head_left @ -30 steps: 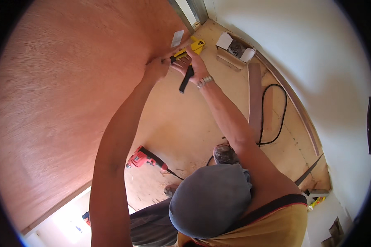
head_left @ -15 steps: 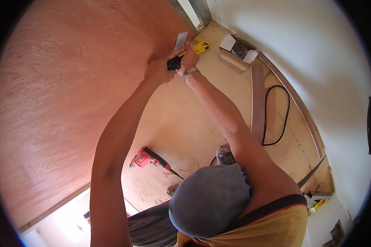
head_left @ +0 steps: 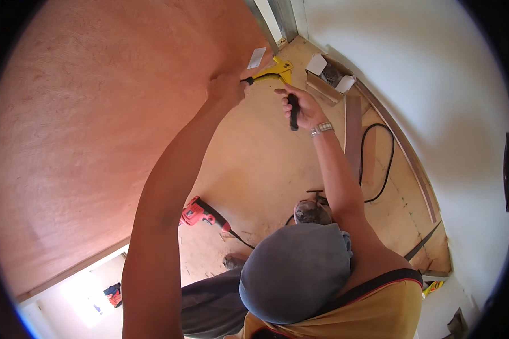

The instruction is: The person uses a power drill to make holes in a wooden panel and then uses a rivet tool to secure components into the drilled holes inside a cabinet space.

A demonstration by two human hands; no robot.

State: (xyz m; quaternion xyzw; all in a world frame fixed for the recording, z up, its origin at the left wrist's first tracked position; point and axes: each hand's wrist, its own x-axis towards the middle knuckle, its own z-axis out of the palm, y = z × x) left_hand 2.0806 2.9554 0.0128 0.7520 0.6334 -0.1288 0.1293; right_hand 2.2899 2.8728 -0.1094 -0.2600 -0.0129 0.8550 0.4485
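Yellow hand riveter (head_left: pixel 278 70) with black grips is held up between both hands just off a reddish plywood panel (head_left: pixel 102 118), near the far corner of the board floor (head_left: pixel 254 147). Its two handles stand wide apart. Its head is close to a white label (head_left: pixel 257 57) on the panel; I cannot tell whether the nose touches the wood.

The left arm reaches long and almost straight from the lower edge, with only a slight bend at the elbow. The left hand (head_left: pixel 227 90) is turned back outward beside the panel, fingers curled into a fist round the end of one grip. The right arm bends at the elbow, its forearm rising steeply to a wrist that wears a metal-banded watch (head_left: pixel 322 129). The right hand (head_left: pixel 306 108) has its fingers wrapped round the other grip, which hangs nearly upright.

A red-and-black corded drill (head_left: pixel 202 214) lies toward the floor's left edge, between the left forearm and a shoe (head_left: pixel 313 212). Along the right edge, an open cardboard box (head_left: pixel 323 89) holds grey pieces, perhaps fasteners, too blurred to be sure. Nearer are a wooden strip (head_left: pixel 353 127) and a looped black cord (head_left: pixel 391 155).
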